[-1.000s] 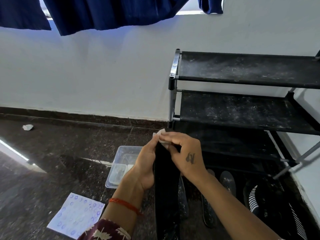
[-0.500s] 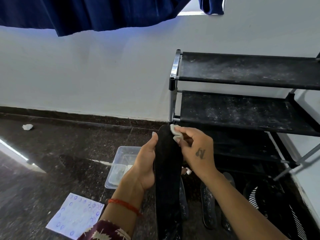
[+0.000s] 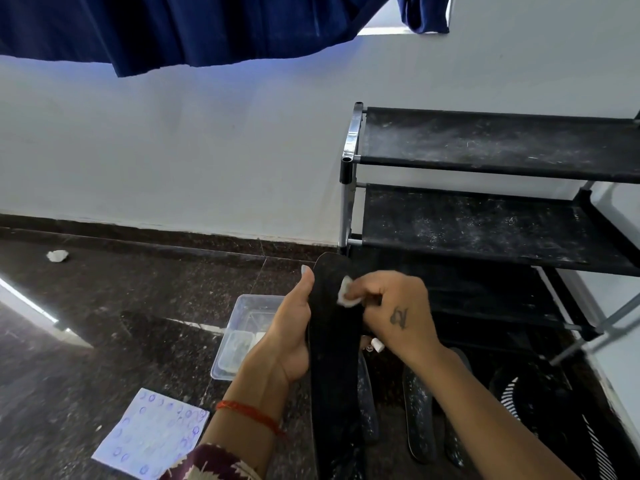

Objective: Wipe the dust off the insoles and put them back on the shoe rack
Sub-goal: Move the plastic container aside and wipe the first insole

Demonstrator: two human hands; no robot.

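My left hand point(image 3: 289, 336) grips a long black insole point(image 3: 334, 348) by its left edge and holds it upright, toe end up. My right hand point(image 3: 398, 315) pinches a small white wipe point(image 3: 347, 293) against the insole's upper right face. Dusty black insoles point(image 3: 419, 415) lie on the floor below my right forearm. The black shoe rack point(image 3: 485, 223) stands to the right against the wall, its fabric shelves speckled with dust.
A clear plastic tray point(image 3: 242, 336) sits on the dark stone floor left of my hands. A white sheet with blue printed circles point(image 3: 152, 433) lies near my left arm. A crumpled white scrap point(image 3: 57, 256) rests by the skirting. Dark blue cloth point(image 3: 194, 26) hangs overhead.
My right hand with the wipe has slid down from the insole's tip onto its upper face. The insole's rounded toe is now uncovered. My left hand keeps its grip.
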